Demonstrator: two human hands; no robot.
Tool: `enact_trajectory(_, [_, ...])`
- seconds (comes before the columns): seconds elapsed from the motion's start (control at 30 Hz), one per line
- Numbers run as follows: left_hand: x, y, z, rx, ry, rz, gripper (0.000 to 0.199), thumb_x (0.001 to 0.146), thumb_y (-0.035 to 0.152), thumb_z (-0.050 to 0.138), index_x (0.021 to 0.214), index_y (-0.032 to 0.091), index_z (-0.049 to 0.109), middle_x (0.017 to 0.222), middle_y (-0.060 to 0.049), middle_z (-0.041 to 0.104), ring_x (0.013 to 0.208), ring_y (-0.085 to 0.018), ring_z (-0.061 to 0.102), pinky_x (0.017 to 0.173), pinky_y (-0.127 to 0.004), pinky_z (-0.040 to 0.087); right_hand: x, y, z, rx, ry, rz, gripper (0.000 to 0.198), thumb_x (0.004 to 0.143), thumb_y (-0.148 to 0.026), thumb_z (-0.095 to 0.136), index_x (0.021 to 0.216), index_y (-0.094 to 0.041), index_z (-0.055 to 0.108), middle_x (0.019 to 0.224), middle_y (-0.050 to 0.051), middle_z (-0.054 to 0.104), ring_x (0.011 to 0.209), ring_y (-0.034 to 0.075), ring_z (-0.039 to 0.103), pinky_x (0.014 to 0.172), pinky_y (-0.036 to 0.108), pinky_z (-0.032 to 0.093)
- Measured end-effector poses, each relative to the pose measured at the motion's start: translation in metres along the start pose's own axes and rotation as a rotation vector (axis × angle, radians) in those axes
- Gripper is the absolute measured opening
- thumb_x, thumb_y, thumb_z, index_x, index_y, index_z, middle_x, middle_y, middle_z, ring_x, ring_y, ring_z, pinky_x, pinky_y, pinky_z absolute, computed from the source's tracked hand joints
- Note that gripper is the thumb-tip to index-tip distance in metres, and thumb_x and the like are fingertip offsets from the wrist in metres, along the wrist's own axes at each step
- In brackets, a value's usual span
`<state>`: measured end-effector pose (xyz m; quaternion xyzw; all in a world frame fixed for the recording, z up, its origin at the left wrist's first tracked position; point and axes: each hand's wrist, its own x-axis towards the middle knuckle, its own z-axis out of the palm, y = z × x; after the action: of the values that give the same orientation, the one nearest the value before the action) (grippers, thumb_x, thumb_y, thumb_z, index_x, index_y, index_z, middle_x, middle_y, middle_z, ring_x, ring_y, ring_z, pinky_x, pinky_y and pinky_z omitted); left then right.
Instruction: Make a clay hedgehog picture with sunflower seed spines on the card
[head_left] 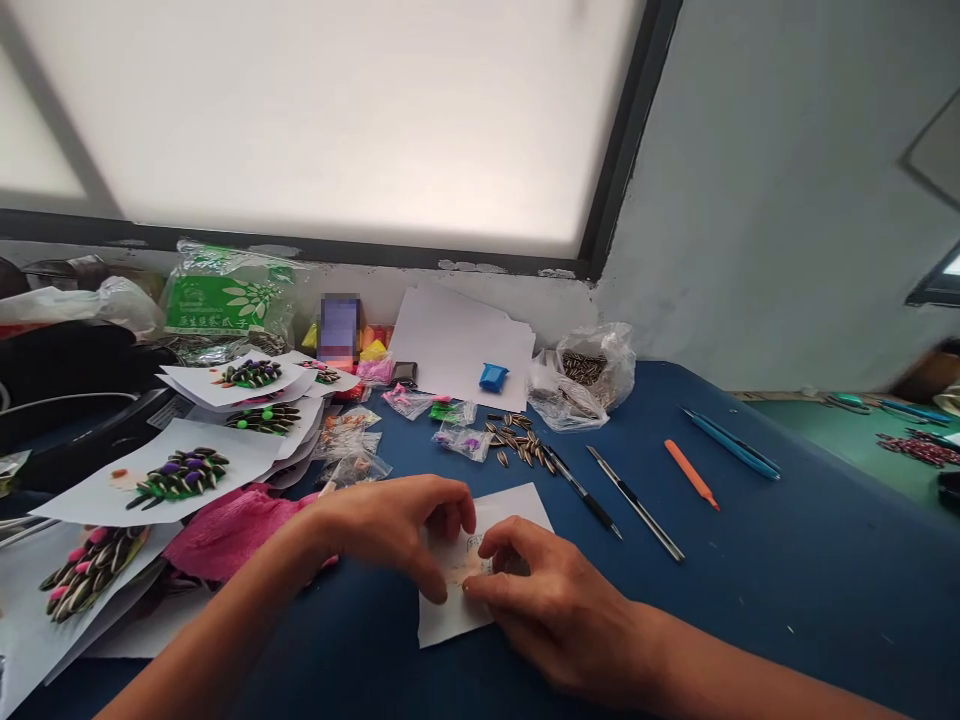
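A small white paper (440, 627) lay at an angle on the blue tabletop (780, 590), directly beneath the person's two hands, with a pale orange smear and some dark markings near its middle. The left hand (401, 520) arched over its left side, fingers curled and thumb well apart from them, with nothing seen in its grasp. The right hand (559, 600) bent over the near right part, thumb and forefinger close to the smear; whether they pinched anything I could not tell (the curled fingers hid what might lie between).

Just beyond the paper lay loose striped seeds (517, 440). To their right came a black-gripped pen (581, 490), a silver pen (637, 505), an orange marker (690, 475) and, farther off, a light-blue pen (731, 445).

Behind the seeds, a clear plastic bag (592, 375) held more of them, beside white sheets (457, 335) bearing a blue packet (493, 377). At the left, decorated papers (247, 450) with seeds set in coloured patches overlapped in a pile, next to a pink cloth (232, 530). A green-printed bag (225, 303) stood behind, below the window (360, 120).
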<state>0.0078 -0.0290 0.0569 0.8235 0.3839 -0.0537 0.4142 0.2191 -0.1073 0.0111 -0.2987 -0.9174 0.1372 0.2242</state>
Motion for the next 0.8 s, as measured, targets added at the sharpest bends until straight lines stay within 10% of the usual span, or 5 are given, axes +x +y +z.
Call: enact_trajectory(0.8, [0.0055,-0.0049,0.0060,0.101,0.007,-0.013,0.051,0.054,0.025,0.079,0.101,0.025,0.060,0.100,0.002,0.058,0.092,-0.020,0.055,0.073,-0.026,0.042,0.0062,-0.0054,-0.0037,-0.017,-0.158,0.069,0.027,0.091,-0.020,0.053,0.117,-0.023,0.061,0.119,0.011,0.045,0.106,0.022,0.046,0.093,0.038,0.043])
